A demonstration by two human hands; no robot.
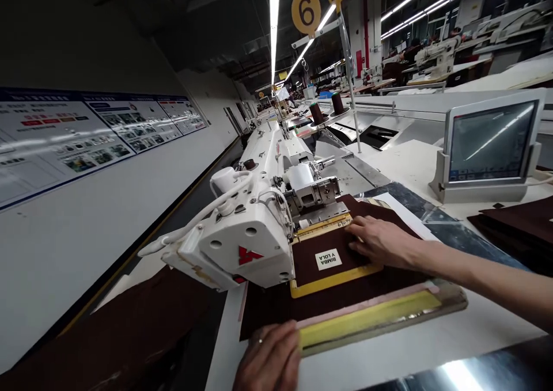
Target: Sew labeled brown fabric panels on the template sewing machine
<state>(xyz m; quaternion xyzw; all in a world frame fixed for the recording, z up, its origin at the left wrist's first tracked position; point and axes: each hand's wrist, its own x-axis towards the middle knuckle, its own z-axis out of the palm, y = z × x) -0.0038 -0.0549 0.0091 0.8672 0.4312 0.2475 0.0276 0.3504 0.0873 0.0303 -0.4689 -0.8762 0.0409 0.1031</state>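
Fabric [270, 304], dark brown, is spread within and around a yellow frame [341, 280], just left of the right hand's [384, 241] fingers [362, 228], which are bent and slightly parted; can't tell if anything's pinched. On the left hand [271, 357] they're bunched by a yellow strip [371, 320], grip unclear. Honestly, it's best kept flat, fingertips well off the sewing machine head [259, 238]. BIMBA Y LOLA label [328, 259] is enclosed by the frame.
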